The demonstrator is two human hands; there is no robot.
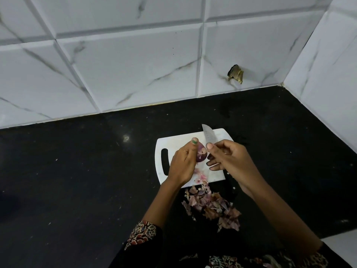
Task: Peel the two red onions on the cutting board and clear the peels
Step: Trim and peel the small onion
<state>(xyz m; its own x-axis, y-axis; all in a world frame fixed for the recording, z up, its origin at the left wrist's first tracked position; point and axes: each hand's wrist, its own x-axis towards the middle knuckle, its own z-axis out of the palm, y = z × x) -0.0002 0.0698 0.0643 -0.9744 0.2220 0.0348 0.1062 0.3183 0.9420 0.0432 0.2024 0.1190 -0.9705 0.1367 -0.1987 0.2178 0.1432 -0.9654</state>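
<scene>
Glossy black counter (77, 180); smooth white cutting board (179, 141), probably plastic; papery peels (212, 206).

Worktop (77, 180): black, flecked with pale specks. Wall tiles (125, 70): white with grey marble-like veining; one brownish-yellow chipped patch (236, 73) low on the wall near the worktop's far right corner. Cutting board (179, 141): white, pink smears toward its near edge. Onion (201, 154): purple-red with paler spots. Peels (210, 206): dusty pink, purple and brown, heaped off the board's near edge. Knife blade (209, 136): pale grey. Left thumbnail (194, 140): seemingly green, though blurred. Sleeves (143, 233): black with red, cream and brown floral print.
</scene>
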